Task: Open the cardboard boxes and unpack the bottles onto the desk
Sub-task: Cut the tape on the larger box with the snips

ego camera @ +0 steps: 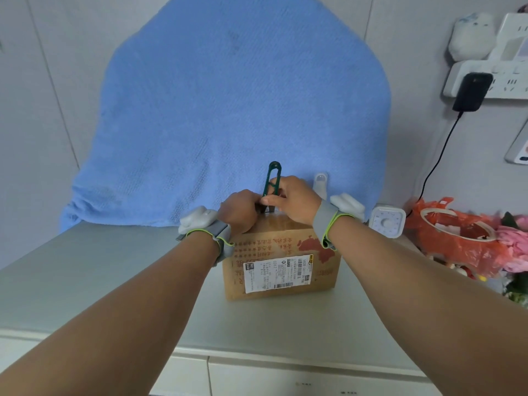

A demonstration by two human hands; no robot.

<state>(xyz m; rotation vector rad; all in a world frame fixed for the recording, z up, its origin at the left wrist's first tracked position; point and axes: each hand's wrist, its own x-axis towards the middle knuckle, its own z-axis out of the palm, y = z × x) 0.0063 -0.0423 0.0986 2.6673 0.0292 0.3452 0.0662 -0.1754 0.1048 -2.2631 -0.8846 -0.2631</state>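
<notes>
We see the box (288, 241) standing on the worktop (114, 281), a little right of centre, its label towards us and its top not yet open. Both hands meet at the far top edge of the box. Our right hand (294, 200) grips green snips (273, 175), held upright with the tip down at the box top. Our left hand (238, 211) lies curled just left of the blades; whether it grasps anything we cannot tell. A blue towel (228, 110) hangs behind, and a white timer (387, 222) and an orange bag (457, 244) sit to the right.
</notes>
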